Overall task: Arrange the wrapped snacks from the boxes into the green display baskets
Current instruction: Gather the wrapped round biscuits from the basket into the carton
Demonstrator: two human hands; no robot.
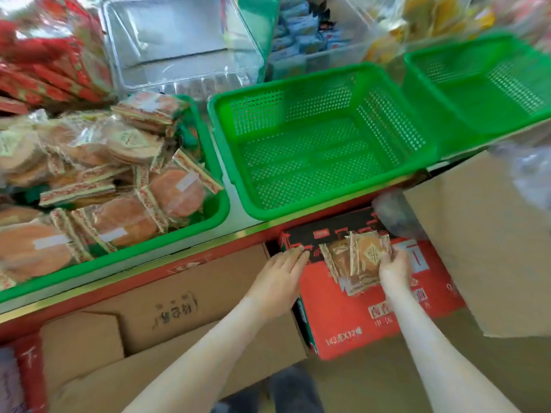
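— Anything legible from where you stand?
— Mostly on the red box (372, 332). The white print near its lower edge ends in "X12", after digits that look like 14. Above that are large Chinese characters, too blurred for me to read.
— And the brown carton (179, 299)?
— A dark stamp of characters on its flap, smeared.
— The wrapped snacks (366, 257) in your right hand (395, 268)?
— A diamond label on the front one, with print too small to read.
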